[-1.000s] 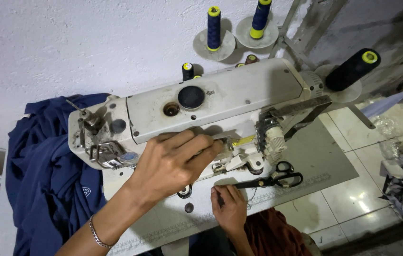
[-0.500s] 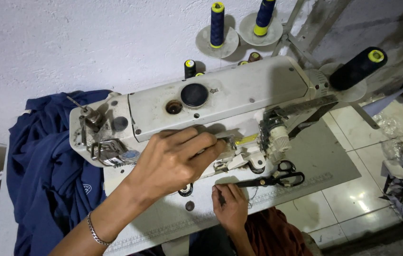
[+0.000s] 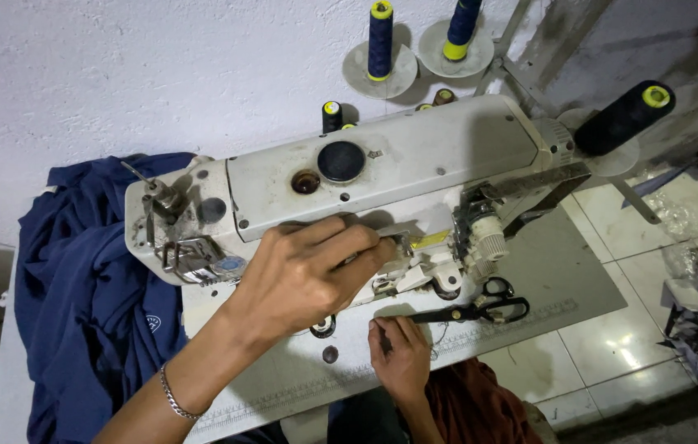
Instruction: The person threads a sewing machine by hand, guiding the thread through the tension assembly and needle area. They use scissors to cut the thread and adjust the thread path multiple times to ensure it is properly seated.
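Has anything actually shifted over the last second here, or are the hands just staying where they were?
Almost nothing changed. The left hand still reaches under the arm of the sewing machine, fingers at the same spot, and the right hand still rests on the table by the black scissors. Nothing was picked up or let go. The blue cloth and thread cones lie as before.

A grey sewing table [image 3: 579, 279] carries a white sewing machine [image 3: 382, 177] across its back. Black scissors [image 3: 476, 311] lie near the front edge, and blue cloth [image 3: 94, 288] drapes over its left end.
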